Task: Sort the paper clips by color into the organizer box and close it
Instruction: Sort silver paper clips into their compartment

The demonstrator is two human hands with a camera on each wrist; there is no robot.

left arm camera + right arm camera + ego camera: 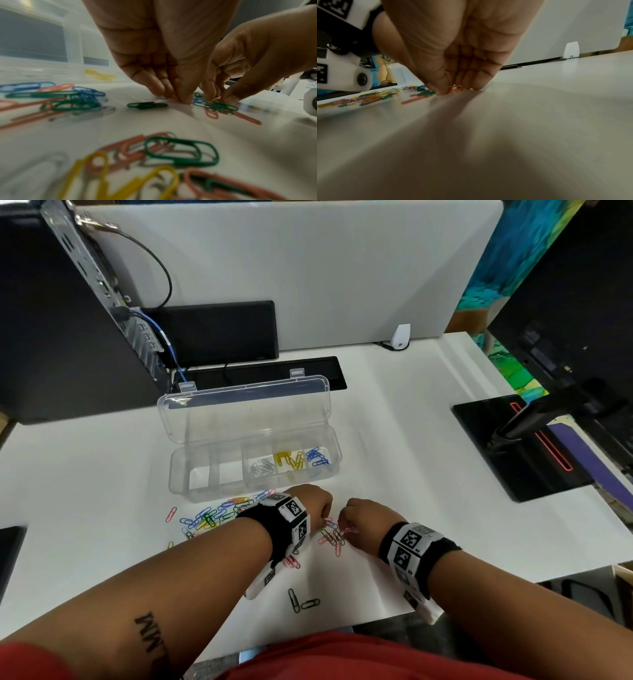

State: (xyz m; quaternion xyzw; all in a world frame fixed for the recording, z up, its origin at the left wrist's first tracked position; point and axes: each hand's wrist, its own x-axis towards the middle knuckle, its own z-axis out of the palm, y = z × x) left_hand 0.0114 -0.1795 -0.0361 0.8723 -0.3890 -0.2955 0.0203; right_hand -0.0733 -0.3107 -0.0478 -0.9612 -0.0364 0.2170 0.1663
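Note:
The clear organizer box (178,474) stands open with its lid up. Its right compartments hold silver clips (261,466), yellow clips (289,459) and blue clips (318,457). A mixed pile of loose clips (212,517) lies in front of the box, to the left. To its right lies a small cluster of pink and green clips (334,537), and both hands work on it. My left hand (324,518) (176,98) pinches what looks like a pink clip against the table. My right hand (344,527) (453,90) pinches a pink clip (455,88).
Two dark green clips (301,601) lie near the table's front edge. A computer tower (68,320) stands at the back left, and a black monitor base (520,446) at the right. A black cable tray (267,374) sits behind the box.

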